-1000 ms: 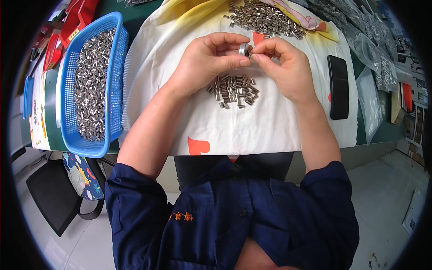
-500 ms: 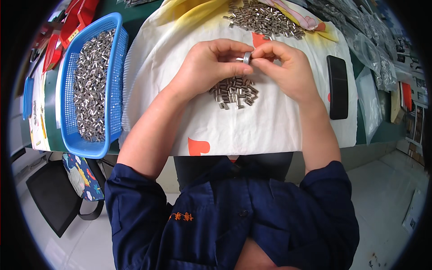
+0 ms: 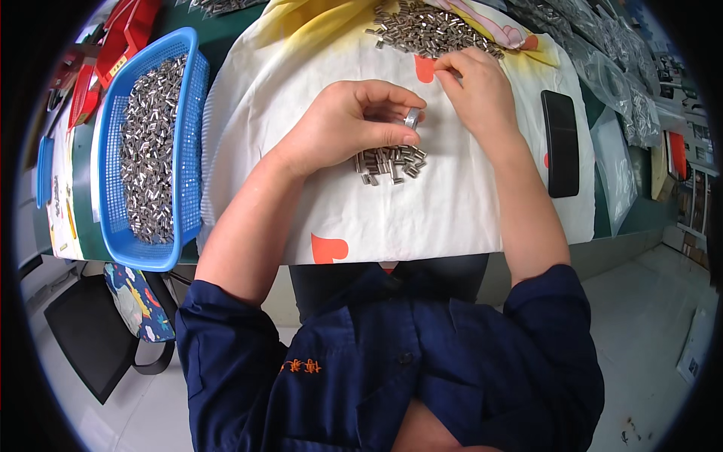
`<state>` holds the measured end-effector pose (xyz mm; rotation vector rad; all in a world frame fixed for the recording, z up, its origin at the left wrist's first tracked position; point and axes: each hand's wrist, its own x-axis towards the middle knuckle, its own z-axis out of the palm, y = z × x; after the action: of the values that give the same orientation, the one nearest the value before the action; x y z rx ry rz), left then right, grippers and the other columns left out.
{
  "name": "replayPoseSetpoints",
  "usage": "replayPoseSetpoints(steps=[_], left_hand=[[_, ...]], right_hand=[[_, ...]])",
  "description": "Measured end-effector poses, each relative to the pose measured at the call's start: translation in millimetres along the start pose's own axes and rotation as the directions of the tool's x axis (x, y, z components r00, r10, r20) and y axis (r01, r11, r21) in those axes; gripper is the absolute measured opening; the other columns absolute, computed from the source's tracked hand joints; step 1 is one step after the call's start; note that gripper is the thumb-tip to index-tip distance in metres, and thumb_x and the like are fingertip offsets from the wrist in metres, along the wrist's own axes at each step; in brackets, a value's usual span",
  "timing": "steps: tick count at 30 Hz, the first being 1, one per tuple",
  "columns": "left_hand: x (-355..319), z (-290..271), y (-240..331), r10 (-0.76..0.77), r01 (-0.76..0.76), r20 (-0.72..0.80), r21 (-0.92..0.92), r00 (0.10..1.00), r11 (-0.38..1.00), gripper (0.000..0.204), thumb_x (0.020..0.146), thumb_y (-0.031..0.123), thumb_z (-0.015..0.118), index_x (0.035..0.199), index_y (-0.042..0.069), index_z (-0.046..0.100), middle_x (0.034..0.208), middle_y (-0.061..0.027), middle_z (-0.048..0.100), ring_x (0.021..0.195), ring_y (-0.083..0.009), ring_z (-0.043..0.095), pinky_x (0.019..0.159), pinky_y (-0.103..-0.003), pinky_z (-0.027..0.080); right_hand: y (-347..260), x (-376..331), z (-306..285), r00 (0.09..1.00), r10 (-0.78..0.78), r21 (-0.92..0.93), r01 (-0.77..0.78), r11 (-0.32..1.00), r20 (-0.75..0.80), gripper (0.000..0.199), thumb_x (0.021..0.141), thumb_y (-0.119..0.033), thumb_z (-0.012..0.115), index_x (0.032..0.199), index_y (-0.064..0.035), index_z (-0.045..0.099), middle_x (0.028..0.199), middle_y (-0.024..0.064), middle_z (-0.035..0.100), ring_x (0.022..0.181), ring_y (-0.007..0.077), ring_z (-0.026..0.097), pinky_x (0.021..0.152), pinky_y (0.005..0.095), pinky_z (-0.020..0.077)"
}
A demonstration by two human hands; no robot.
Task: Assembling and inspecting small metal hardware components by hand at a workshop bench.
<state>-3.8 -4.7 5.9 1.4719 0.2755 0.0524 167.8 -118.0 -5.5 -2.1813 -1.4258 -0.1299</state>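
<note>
One table (image 3: 652, 215), green-topped, partly covered. One cloth (image 3: 459, 215), white, spread over the table's middle, yellow toward its far side, printed with red hearts (image 3: 328, 248). One basket (image 3: 190, 162), blue plastic, oblong, with perforated walls, standing beside the cloth's left edge; contents, a large load of short metal cylinders (image 3: 151, 151). One plastic bag (image 3: 614, 173), clear, lying to the right of the cloth. One far pile (image 3: 429, 32) of short metal pieces, loose, at the far part of the cloth. One left hand (image 3: 339, 122), bare, above the middle of the cloth, thumb and fingers clamped on the ring. One right hand (image 3: 482, 92), bare, farther out than the left and apart from it, near the far pile; tips of thumb and forefinger drawn close together beside a printed heart, whether on a piece or on nothing cannot be told. One phone (image 3: 561, 143), black, oblong, lying on the cloth right of the right forearm. One near pile (image 3: 392, 163) of metal cylinders, smaller, on the cloth just below the left thumb and partly hidden by it. One ring (image 3: 412, 117), silver-coloured, tilted on edge between the left thumb and fingers, above the cloth.
</note>
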Motion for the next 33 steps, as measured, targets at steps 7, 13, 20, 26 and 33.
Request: replayPoseSetpoints(steps=[7, 13, 20, 26, 33], left_hand=[[3, -1, 1, 0.027, -0.035, -0.067, -0.126, 0.997, 0.991, 0.033, 0.076, -0.001, 0.066, 0.108, -0.002, 0.056, 0.095, -0.0063, 0.062, 0.085, -0.0101, 0.059, 0.078, -0.022, 0.049], [4, -2, -5, 0.084, -0.126, -0.186, -0.226, 0.979, 0.966, 0.033, 0.077, -0.001, 0.065, 0.108, -0.004, 0.055, 0.097, -0.0067, 0.06, 0.085, -0.0118, 0.06, 0.078, -0.023, 0.05], [4, 0, -5, 0.066, -0.097, -0.196, -0.156, 0.978, 0.983, 0.034, 0.076, -0.001, 0.066, 0.108, -0.004, 0.055, 0.093, -0.0066, 0.061, 0.086, -0.0118, 0.06, 0.077, -0.023, 0.05], [6, -2, -3, 0.09, -0.126, -0.2, -0.175, 0.976, 0.977, 0.034, 0.076, 0.0, 0.066, 0.108, -0.005, 0.055, 0.095, -0.0089, 0.062, 0.085, -0.0119, 0.06, 0.077, -0.023, 0.05], [6, 1, -5, 0.093, -0.115, -0.224, -0.087, 0.97, 0.99, 0.035, 0.077, 0.001, 0.066, 0.109, -0.005, 0.055, 0.094, -0.0091, 0.063, 0.085, -0.0122, 0.06, 0.077, -0.023, 0.05]], right_hand=[[-6, -5, -8, 0.994, 0.084, 0.274, -0.1, 0.957, 0.07, 0.008, 0.076, -0.009, 0.06, 0.082, -0.0052, 0.063, 0.08, 0.0073, 0.061, 0.076, 0.0227, 0.058, 0.069, 0.0322, 0.0462], [-31, -18, -22, 0.977, 0.011, 0.719, -0.165, 0.676, 0.214, 0.009, 0.079, -0.005, 0.059, 0.087, -0.0017, 0.063, 0.078, 0.0034, 0.063, 0.069, 0.0082, 0.056, 0.064, 0.0213, 0.0449], [-45, -20, -24, 0.999, -0.002, 0.6, -0.03, 0.8, 0.052, 0.006, 0.075, 0.0, 0.061, 0.081, 0.0002, 0.061, 0.077, 0.0064, 0.063, 0.066, 0.0131, 0.062, 0.058, 0.0231, 0.0505], [-46, -17, -25, 0.999, -0.003, 0.63, -0.02, 0.776, 0.035, 0.005, 0.074, 0.001, 0.06, 0.079, 0.0008, 0.06, 0.074, 0.0073, 0.061, 0.066, 0.0151, 0.062, 0.06, 0.0241, 0.0517], [-45, -21, -19, 0.997, -0.07, 0.452, 0.079, 0.889, -0.035, 0.004, 0.074, -0.003, 0.062, 0.079, -0.0014, 0.061, 0.072, 0.0055, 0.061, 0.065, 0.015, 0.061, 0.057, 0.0259, 0.0483]])
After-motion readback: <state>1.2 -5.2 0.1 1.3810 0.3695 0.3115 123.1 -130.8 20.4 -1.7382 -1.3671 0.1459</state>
